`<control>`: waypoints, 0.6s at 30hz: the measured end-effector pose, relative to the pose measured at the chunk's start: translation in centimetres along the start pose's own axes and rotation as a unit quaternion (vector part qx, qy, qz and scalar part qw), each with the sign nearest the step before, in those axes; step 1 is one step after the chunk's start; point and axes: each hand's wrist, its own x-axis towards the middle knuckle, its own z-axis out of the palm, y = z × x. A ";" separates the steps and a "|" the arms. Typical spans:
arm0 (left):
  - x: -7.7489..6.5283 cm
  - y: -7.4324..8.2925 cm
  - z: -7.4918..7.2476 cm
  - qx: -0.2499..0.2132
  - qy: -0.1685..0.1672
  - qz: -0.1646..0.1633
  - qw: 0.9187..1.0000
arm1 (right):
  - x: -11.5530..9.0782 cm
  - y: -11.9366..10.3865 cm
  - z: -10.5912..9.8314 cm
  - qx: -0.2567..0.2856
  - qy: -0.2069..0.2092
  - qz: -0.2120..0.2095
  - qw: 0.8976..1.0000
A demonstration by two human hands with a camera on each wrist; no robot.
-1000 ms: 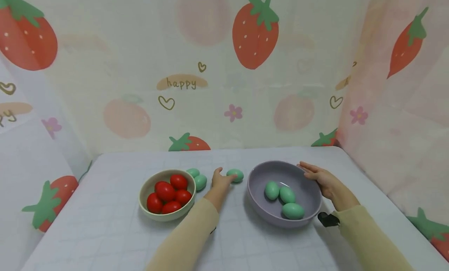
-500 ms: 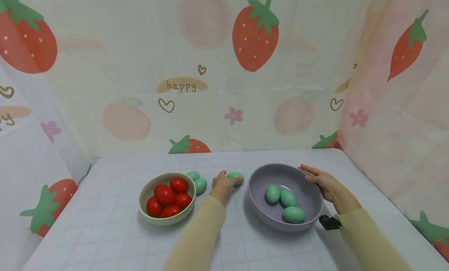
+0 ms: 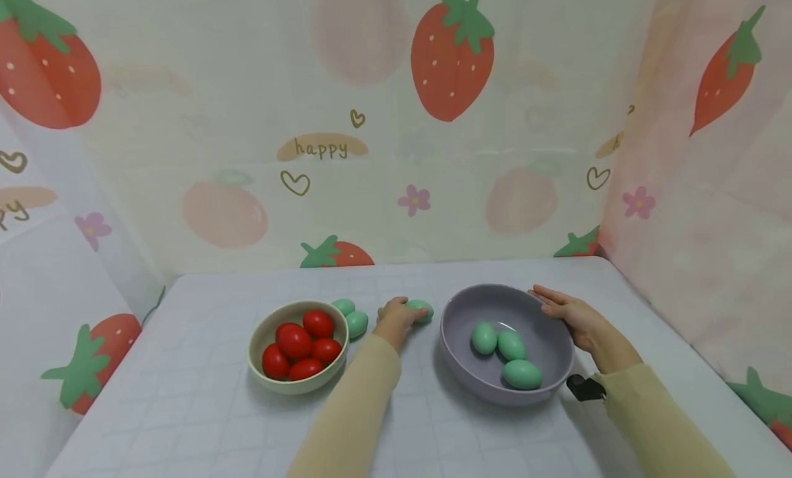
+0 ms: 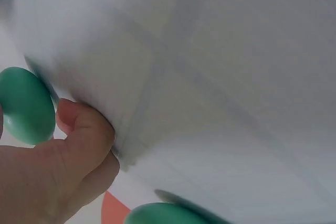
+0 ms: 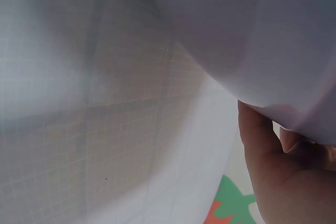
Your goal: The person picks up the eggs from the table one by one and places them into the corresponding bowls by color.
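Observation:
My left hand (image 3: 397,320) pinches a green egg (image 3: 421,311) on the table between the two bowls. In the left wrist view that green egg (image 4: 27,106) lies between the curled fingers and a digit just showing at the left edge. Flat fingers of my right hand (image 3: 581,324) rest against the outer right side of a greyish purple bowl (image 3: 454,368). Inside that bowl lie three green eggs (image 3: 522,374). In the right wrist view the bowl wall (image 5: 262,40) hides part of the right fingertips.
A cream bowl (image 3: 260,375) filled with several glossy red egg-shaped pieces (image 3: 293,342) stands left of my left hand. Two more green eggs (image 3: 356,324) lie behind its right rim. A strawberry-print sheet (image 3: 334,210) hangs behind the white table (image 3: 185,423).
My left hand has moved slightly right and its fingers have closed round the green egg. The right hand stays against the purple bowl. The head view has shifted a little.

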 end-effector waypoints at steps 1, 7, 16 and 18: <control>0.1 0.1 0.0 -0.002 0.002 -0.002 1.000 | 0.0 0.0 0.0 0.000 0.000 0.000 1.000; -0.1 0.1 0.3 -0.008 0.014 -0.011 1.000 | 0.0 0.0 0.0 0.002 0.003 0.003 1.000; -0.6 -0.4 0.2 -0.050 0.013 0.003 0.999 | 0.0 -0.2 0.1 -0.012 0.005 0.001 1.000; -0.6 -0.6 0.2 -0.069 0.003 0.012 0.998 | 0.0 -0.3 0.1 -0.005 0.008 0.003 1.000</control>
